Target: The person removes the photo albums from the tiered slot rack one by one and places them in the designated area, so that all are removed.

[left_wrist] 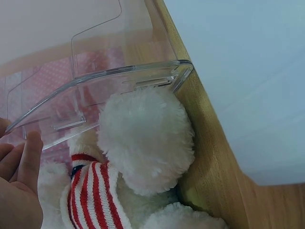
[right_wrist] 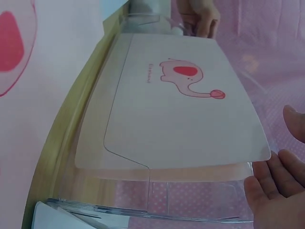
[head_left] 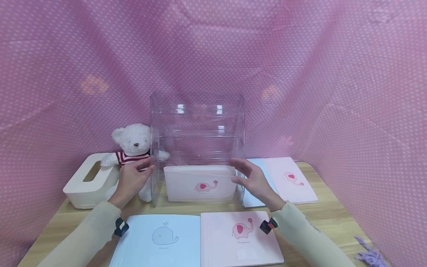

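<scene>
A clear plastic rack (head_left: 200, 136) with several tiers stands upright at the middle of the table. In its lowest tier leans a pale pink elephant booklet (head_left: 183, 185), its front facing me. My left hand (head_left: 133, 178) is at the rack's left side panel (left_wrist: 105, 74), fingertips right at the panel's edge. On the opposite side my right hand (head_left: 255, 181) has fingers extended and thumb apart. The right wrist view shows its fingertips (right_wrist: 262, 183) at the rack's right side, near the booklet's corner. Neither hand grips the booklet.
A white teddy bear (head_left: 135, 139) in a striped sweater sits left of the rack, beside a cream tissue box (head_left: 78, 189). Blue whale (head_left: 143, 241) and pink elephant booklets (head_left: 220, 256) lie in front. More booklets (head_left: 277, 170) lie right; purple tassels (head_left: 370, 256) lie at front right.
</scene>
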Available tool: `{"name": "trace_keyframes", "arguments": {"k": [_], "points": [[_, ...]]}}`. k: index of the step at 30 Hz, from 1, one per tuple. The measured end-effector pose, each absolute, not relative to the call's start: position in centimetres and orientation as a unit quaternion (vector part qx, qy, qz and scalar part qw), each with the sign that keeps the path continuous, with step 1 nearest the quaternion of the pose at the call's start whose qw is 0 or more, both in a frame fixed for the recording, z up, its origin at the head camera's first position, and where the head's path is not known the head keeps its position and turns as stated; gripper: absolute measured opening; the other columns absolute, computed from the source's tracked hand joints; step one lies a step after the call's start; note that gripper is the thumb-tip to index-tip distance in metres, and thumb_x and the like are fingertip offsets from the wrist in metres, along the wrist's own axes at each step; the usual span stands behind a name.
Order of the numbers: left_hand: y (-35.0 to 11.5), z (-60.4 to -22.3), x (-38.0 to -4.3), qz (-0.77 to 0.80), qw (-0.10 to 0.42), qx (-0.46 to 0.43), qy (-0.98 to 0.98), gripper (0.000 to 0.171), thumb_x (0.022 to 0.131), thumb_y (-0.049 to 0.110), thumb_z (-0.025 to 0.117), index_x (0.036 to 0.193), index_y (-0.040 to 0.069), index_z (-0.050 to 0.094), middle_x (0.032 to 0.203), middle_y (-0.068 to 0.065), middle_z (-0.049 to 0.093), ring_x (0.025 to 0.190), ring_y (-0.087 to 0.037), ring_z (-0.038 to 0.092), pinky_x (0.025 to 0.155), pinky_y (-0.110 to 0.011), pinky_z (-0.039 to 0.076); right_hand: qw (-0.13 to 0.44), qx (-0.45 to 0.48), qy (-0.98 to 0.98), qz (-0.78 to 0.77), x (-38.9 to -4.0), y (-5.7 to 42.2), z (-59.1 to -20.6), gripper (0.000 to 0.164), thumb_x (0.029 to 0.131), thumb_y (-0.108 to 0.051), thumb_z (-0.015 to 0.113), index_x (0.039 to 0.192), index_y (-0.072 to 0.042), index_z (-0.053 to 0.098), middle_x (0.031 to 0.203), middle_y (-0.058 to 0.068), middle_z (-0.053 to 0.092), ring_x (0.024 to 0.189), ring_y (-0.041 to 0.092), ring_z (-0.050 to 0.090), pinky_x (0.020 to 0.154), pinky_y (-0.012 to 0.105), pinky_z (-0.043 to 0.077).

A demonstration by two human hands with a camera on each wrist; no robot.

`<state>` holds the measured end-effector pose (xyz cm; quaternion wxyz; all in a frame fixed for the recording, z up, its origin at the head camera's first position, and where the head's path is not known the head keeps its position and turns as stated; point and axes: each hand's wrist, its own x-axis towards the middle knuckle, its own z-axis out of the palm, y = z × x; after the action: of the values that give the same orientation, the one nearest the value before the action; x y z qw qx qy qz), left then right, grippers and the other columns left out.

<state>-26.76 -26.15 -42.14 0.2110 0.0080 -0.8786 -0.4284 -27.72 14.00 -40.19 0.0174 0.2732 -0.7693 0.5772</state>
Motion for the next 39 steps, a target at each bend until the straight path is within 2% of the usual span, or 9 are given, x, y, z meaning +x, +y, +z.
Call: {"name": "trace_keyframes", "arguments": {"k": [4, 9, 16, 20, 24, 26, 30, 35, 39], "points": [[-26.2, -42.1, -26.8, -0.43, 0.208, 0.011, -0.878, 0.038, 0.092, 0.014, 0.073, 0.129, 0.003, 0.069, 0.121, -0.019, 0.074, 0.107, -0.033, 0.073, 0.071, 0.004, 0.044, 0.029, 0.268, -0.778, 0.567, -28.2, 13.7, -40.3, 0.056, 0.086, 0.001, 0.073, 0.14, -0.004, 0.055, 0.144, 0.021, 0.058, 0.137, 0.033, 0.055, 0.115, 0.031, 0.046], [-26.3, -42.1, -26.7, -0.432, 0.196, 0.016, -0.88, 0.039, 0.093, 0.015, 0.072, 0.131, 0.004, 0.067, 0.125, -0.019, 0.072, 0.11, -0.034, 0.072, 0.073, 0.002, 0.046, 0.028, 0.286, -0.776, 0.562, -28.7, 13.4, -40.4, 0.058, 0.086, 0.0, 0.074, 0.14, -0.002, 0.055, 0.144, 0.019, 0.059, 0.131, 0.033, 0.057, 0.105, 0.026, 0.051], [-26.4, -42.2, -26.6, -0.433, 0.193, 0.017, -0.88, 0.039, 0.093, 0.015, 0.073, 0.13, 0.004, 0.068, 0.126, -0.019, 0.072, 0.109, -0.035, 0.072, 0.072, 0.001, 0.047, -0.02, 0.298, -0.787, 0.54, -28.9, 12.5, -41.0, 0.057, 0.089, -0.008, 0.075, 0.143, -0.01, 0.056, 0.145, 0.014, 0.06, 0.132, 0.032, 0.059, 0.11, 0.038, 0.051], [-26.4, -42.4, -26.7, -0.437, 0.199, 0.012, -0.877, 0.039, 0.093, 0.014, 0.073, 0.129, 0.003, 0.068, 0.125, -0.019, 0.072, 0.108, -0.035, 0.072, 0.072, 0.003, 0.045, -0.047, 0.273, -0.794, 0.541, -28.8, 11.7, -41.4, 0.053, 0.089, -0.009, 0.074, 0.14, -0.019, 0.061, 0.137, 0.007, 0.067, 0.122, 0.028, 0.066, 0.097, 0.035, 0.059], [-26.4, -42.4, -26.9, -0.438, 0.205, 0.005, -0.875, 0.038, 0.093, 0.015, 0.073, 0.129, 0.004, 0.069, 0.124, -0.019, 0.072, 0.108, -0.034, 0.072, 0.072, 0.003, 0.044, -0.043, 0.252, -0.803, 0.539, -28.8, 10.9, -41.8, 0.052, 0.087, -0.007, 0.075, 0.133, -0.028, 0.066, 0.127, 0.003, 0.072, 0.111, 0.021, 0.069, 0.088, 0.03, 0.06], [-26.4, -42.4, -26.9, -0.439, 0.207, 0.004, -0.874, 0.038, 0.092, 0.014, 0.073, 0.129, 0.003, 0.069, 0.124, -0.019, 0.072, 0.108, -0.034, 0.072, 0.073, 0.004, 0.044, -0.033, 0.254, -0.808, 0.53, -28.8, 10.6, -42.1, 0.052, 0.086, -0.006, 0.077, 0.131, -0.029, 0.068, 0.127, 0.002, 0.072, 0.11, 0.021, 0.07, 0.086, 0.029, 0.06], [-26.3, -42.3, -26.9, -0.439, 0.212, 0.005, -0.873, 0.038, 0.092, 0.012, 0.073, 0.128, 0.002, 0.069, 0.122, -0.021, 0.073, 0.108, -0.034, 0.072, 0.073, 0.004, 0.044, -0.009, 0.266, -0.814, 0.517, -29.0, 10.2, -42.6, 0.05, 0.083, -0.006, 0.08, 0.127, -0.028, 0.07, 0.132, -0.002, 0.071, 0.114, 0.02, 0.07, 0.086, 0.025, 0.059], [-26.3, -42.4, -27.0, -0.436, 0.215, 0.003, -0.874, 0.038, 0.092, 0.011, 0.073, 0.128, 0.001, 0.069, 0.121, -0.02, 0.073, 0.107, -0.034, 0.072, 0.073, 0.004, 0.044, 0.008, 0.266, -0.803, 0.534, -28.9, 9.9, -42.8, 0.042, 0.084, -0.008, 0.08, 0.123, -0.023, 0.073, 0.131, -0.005, 0.071, 0.122, 0.018, 0.066, 0.097, 0.021, 0.053], [-26.4, -42.6, -27.0, -0.434, 0.218, 0.0, -0.874, 0.037, 0.091, 0.011, 0.074, 0.127, 0.001, 0.069, 0.121, -0.02, 0.073, 0.107, -0.034, 0.073, 0.072, 0.004, 0.044, 0.004, 0.259, -0.794, 0.55, -28.8, 9.7, -42.8, 0.04, 0.085, -0.007, 0.079, 0.121, -0.022, 0.074, 0.129, -0.004, 0.073, 0.119, 0.017, 0.068, 0.098, 0.022, 0.055]]}}
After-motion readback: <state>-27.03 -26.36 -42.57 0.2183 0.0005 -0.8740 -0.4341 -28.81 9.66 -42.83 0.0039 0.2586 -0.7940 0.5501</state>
